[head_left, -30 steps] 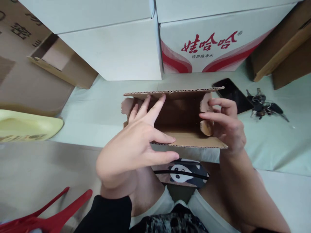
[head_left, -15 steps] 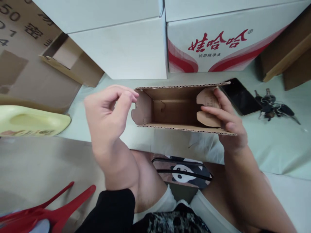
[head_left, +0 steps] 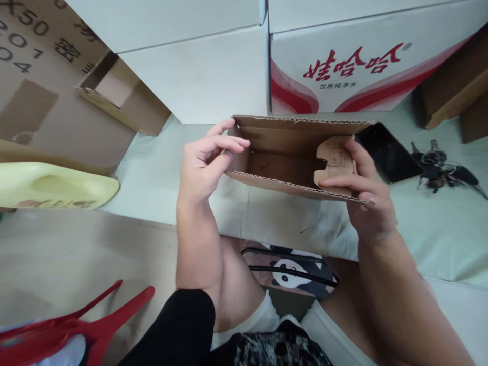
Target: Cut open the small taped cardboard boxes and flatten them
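Note:
A small brown cardboard box (head_left: 290,185) is held up over the pale green surface, its open side facing me. The inside looks bare. At its right end my right hand (head_left: 371,193) grips the wall, fingers over a notched end flap (head_left: 335,157). My left hand (head_left: 209,165) is at the left end, fingertips on the rim and over the left end flap (head_left: 238,152), with the thumb near the lower edge. Its fingers are bent but apart, with the box end between them.
White boxes (head_left: 198,81) and a red-printed white box (head_left: 366,76) stand behind. A phone (head_left: 389,152) and keys (head_left: 442,168) lie right. Left are a yellow-green plastic item (head_left: 57,185) and brown cartons (head_left: 129,96). A red stool (head_left: 99,330) is at lower left.
My left hand has moved right, from beside the box's left end onto it. The left end of the box has risen and tilted. The whole view has shifted slightly.

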